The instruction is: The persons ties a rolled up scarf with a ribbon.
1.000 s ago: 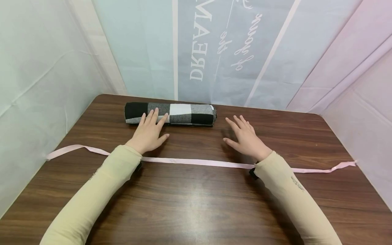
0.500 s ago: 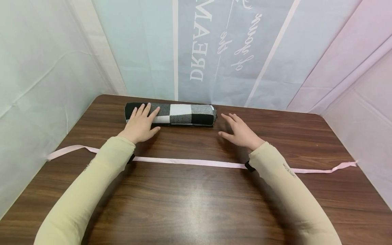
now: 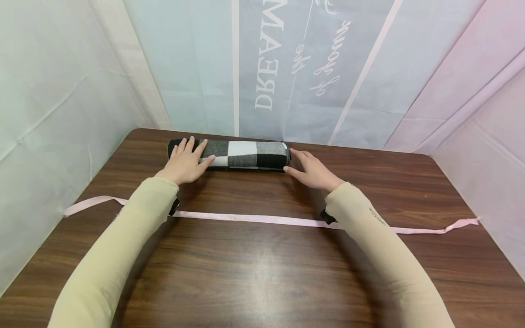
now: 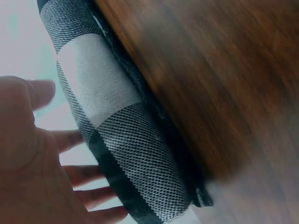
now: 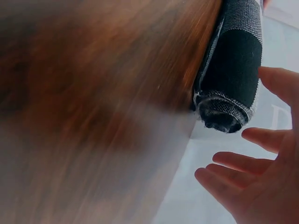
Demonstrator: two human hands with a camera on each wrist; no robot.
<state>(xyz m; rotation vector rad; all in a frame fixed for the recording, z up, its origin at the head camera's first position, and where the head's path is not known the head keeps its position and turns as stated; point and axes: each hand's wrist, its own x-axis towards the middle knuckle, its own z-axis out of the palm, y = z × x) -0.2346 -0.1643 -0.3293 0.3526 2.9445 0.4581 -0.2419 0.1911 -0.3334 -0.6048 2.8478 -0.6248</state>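
A rolled-up checked cloth (image 3: 246, 154) in black, white and grey lies lengthwise near the table's far edge. Over its left end my left hand (image 3: 183, 163) is spread, fingers reaching across the top and thumb along the front side. In the left wrist view that hand's fingertips (image 4: 112, 214) meet the edge of the roll (image 4: 133, 140). My right hand (image 3: 313, 172) is at the roll's right end, its fingers and thumb parted. The right wrist view shows the coiled end of the cloth (image 5: 233, 70) beside the thumb and loosely extended fingers of the right hand (image 5: 266, 182).
A pink ribbon (image 3: 254, 218) runs across the brown wooden table (image 3: 262, 273) from left to right, passing under both forearms. Behind the table hangs a pale blue-grey backdrop (image 3: 205, 68) with lettering. White cloth walls (image 3: 49, 114) stand at the sides.
My left hand has moved left and slightly farther away, toward the roll's left end. The right hand has moved left to the roll's right end. The roll lies in about the same place.
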